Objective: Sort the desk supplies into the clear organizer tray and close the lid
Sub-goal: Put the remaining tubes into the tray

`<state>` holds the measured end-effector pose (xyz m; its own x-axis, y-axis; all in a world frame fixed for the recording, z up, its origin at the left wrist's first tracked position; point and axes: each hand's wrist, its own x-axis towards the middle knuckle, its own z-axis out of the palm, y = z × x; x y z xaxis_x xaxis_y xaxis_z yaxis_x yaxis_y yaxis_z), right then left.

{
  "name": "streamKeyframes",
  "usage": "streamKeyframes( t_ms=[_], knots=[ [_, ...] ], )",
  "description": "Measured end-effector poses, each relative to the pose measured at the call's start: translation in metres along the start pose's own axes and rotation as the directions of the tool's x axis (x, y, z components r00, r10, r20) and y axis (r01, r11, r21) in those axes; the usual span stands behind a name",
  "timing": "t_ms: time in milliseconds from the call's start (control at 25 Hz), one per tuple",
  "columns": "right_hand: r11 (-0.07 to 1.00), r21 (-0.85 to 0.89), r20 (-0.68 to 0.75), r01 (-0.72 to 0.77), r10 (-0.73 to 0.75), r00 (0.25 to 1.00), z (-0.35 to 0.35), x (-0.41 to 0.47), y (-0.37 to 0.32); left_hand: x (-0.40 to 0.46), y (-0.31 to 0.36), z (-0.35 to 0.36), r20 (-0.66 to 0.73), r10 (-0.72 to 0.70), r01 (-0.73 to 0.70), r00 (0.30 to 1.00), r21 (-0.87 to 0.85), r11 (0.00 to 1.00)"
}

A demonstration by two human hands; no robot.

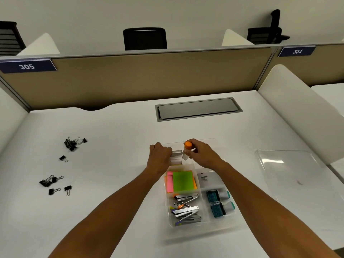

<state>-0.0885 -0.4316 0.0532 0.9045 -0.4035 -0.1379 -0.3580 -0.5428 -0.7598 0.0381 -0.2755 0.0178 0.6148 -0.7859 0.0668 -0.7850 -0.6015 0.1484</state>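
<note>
The clear organizer tray lies on the white desk in front of me. Its compartments hold sticky notes, several staplers, two teal stamps and a white box. My left hand grips small clear containers over the tray's far left compartment. My right hand holds an orange-capped tube tilted over the same area. The clear lid rests flat on the desk to the right of the tray.
Black binder clips lie loose at the left in two groups. A grey cable hatch sits at the back centre. Beige partitions and white side dividers enclose the desk.
</note>
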Motion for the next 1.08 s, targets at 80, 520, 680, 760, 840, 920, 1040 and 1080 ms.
streamKeyframes(
  t_ms=[80, 520, 680, 760, 840, 920, 1040, 1080],
  knots=[
    [1.0, -0.029, 0.01, 0.002, -0.002, 1.0, 0.004, 0.001, -0.001, -0.001, -0.004, -0.001, -0.017, -0.038, 0.037, 0.999, -0.043, 0.998],
    [0.9, -0.427, 0.145, 0.085, -0.025, 0.989, 0.03, 0.017, -0.022, -0.024, -0.031, -0.024, -0.122, -0.185, 0.167, 0.975, -0.143, 0.975],
    [0.864, -0.495, 0.165, 0.093, -0.011, 0.986, 0.046, 0.024, -0.028, -0.033, -0.043, -0.032, -0.158, -0.184, 0.169, 0.97, -0.102, 0.98],
    [0.817, -0.563, 0.183, 0.127, -0.027, 0.983, 0.051, 0.027, -0.029, -0.037, -0.048, -0.036, -0.169, -0.189, 0.175, 0.967, -0.094, 0.98],
    [0.78, -0.61, 0.18, 0.135, -0.03, 0.983, 0.055, 0.027, -0.028, -0.041, -0.053, -0.04, -0.18, -0.188, 0.176, 0.965, -0.08, 0.981],
    [0.741, -0.659, 0.156, 0.129, -0.034, 0.987, 0.057, 0.026, -0.028, -0.045, -0.057, -0.042, -0.193, -0.191, 0.181, 0.962, -0.071, 0.981],
    [0.706, -0.693, 0.13, 0.147, -0.078, 0.988, 0.057, 0.024, -0.033, -0.052, -0.061, -0.045, -0.19, -0.2, 0.19, 0.961, -0.07, 0.979],
    [0.708, -0.688, 0.128, 0.16, -0.098, 0.987, 0.058, 0.023, -0.037, -0.054, -0.063, -0.047, -0.183, -0.201, 0.191, 0.962, -0.069, 0.979]
  ],
)
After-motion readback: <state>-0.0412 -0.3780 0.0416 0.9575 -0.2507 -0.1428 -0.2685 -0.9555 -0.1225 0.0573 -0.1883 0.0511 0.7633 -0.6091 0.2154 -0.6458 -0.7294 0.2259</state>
